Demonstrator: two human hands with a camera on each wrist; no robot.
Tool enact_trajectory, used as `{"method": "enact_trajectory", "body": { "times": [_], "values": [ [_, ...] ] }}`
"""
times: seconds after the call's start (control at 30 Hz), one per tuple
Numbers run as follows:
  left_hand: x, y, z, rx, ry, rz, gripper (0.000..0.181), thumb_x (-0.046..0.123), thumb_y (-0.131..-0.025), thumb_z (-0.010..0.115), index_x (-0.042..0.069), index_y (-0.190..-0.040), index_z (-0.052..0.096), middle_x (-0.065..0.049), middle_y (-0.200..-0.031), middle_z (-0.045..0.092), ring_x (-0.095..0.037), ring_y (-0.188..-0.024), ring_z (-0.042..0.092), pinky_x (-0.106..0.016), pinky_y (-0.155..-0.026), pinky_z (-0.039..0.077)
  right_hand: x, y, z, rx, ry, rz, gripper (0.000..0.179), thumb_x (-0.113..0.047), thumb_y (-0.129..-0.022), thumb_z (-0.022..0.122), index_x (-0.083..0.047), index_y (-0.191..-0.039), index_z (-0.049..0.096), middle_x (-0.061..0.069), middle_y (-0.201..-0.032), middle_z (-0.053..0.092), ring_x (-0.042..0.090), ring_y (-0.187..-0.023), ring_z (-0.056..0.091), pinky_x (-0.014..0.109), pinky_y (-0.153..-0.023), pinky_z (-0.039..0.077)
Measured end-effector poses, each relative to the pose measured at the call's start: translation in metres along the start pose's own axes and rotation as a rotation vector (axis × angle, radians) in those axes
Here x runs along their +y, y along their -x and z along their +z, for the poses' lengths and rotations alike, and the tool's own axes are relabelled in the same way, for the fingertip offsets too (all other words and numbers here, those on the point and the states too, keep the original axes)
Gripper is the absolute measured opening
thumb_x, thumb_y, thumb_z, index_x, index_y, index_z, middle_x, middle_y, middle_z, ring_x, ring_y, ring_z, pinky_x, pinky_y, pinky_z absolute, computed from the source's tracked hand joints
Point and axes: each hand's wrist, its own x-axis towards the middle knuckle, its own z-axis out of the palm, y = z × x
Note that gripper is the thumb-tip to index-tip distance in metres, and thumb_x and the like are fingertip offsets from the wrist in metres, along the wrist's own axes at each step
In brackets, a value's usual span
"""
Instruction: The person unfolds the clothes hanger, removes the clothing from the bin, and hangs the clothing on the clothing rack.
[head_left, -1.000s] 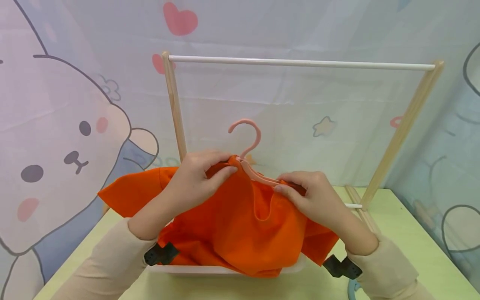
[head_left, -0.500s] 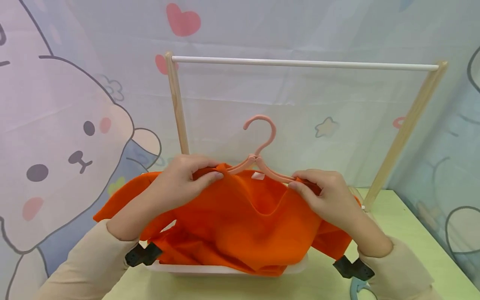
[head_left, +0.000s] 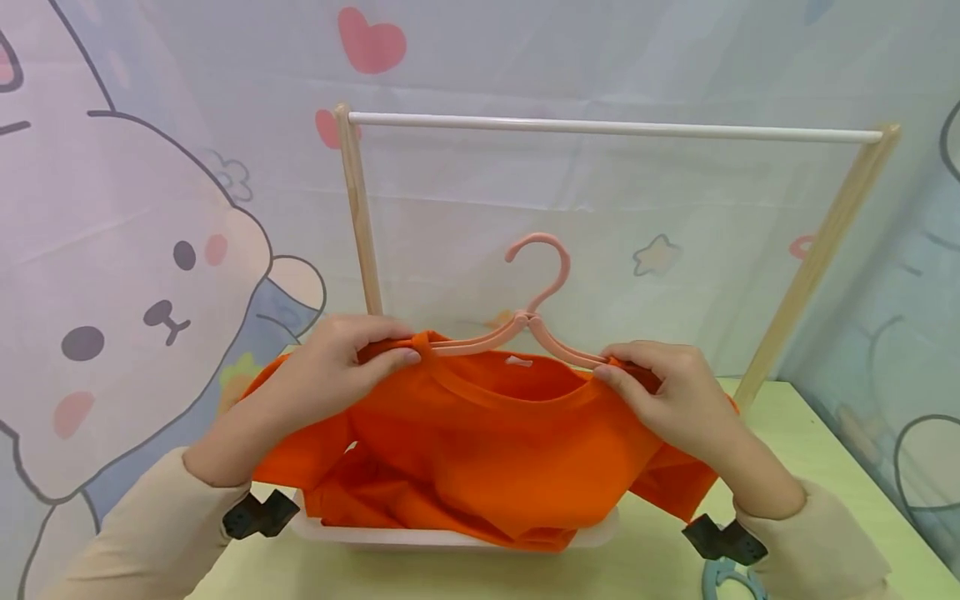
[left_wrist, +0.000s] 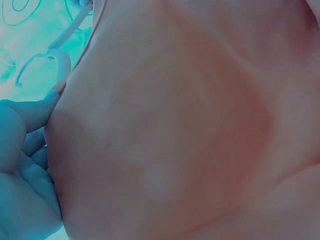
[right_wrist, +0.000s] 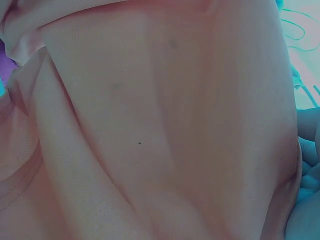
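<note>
An orange T-shirt (head_left: 517, 450) hangs from a pink clothes hanger (head_left: 551, 337), whose arms run into the neck opening and under both shoulders. The hook stands upright above the collar. My left hand (head_left: 337, 362) pinches the left shoulder of the shirt and the hanger arm inside it, thumb in front. On the other side my right hand (head_left: 667, 392) grips the right shoulder the same way. Cloth fills most of both wrist views, with the left hand (left_wrist: 25, 155) at the left edge of its view and the right hand (right_wrist: 307, 170) at the right edge of its own.
Behind the shirt stands a rack with a white rail (head_left: 615, 127) and wooden posts (head_left: 817, 267). A white tray (head_left: 450, 540) sits under the shirt, which drapes over its rim. A blue-grey hanger (head_left: 712, 575) lies at the table's front right.
My hands have moved apart, stretching the collar wide and smoothing the shoulders along the hanger. The hook has shifted right, and more of the hanger's left arm shows.
</note>
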Motion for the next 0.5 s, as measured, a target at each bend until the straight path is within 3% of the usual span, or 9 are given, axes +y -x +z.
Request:
{"method": "enact_trajectory", "body": {
  "times": [0.27, 0.5],
  "values": [
    [-0.013, 0.014, -0.011, 0.063, -0.005, -0.052, 0.023, 0.012, -0.085, 0.073, 0.006, -0.107, 0.073, -0.004, -0.1, 0.072, -0.015, -0.086, 0.064, -0.021, -0.071, 0.054, 0.003, 0.004, -0.007, -0.002, -0.001, 0.024, 0.019, 0.004, -0.079, 0.074, -0.008, -0.094, 0.074, -0.002, -0.082, 0.07, 0.005, -0.065, 0.055, 0.013, -0.059, 0.048],
    [-0.026, 0.024, -0.023, 0.116, 0.036, -0.106, 0.02, 0.009, -0.085, 0.073, 0.003, -0.103, 0.074, -0.006, -0.091, 0.073, -0.009, -0.079, 0.063, -0.015, -0.069, 0.053, 0.008, 0.008, -0.016, 0.012, -0.009, 0.032, 0.022, 0.008, -0.077, 0.074, -0.005, -0.095, 0.074, 0.001, -0.083, 0.07, 0.004, -0.066, 0.056, 0.012, -0.059, 0.048]
  ]
}}
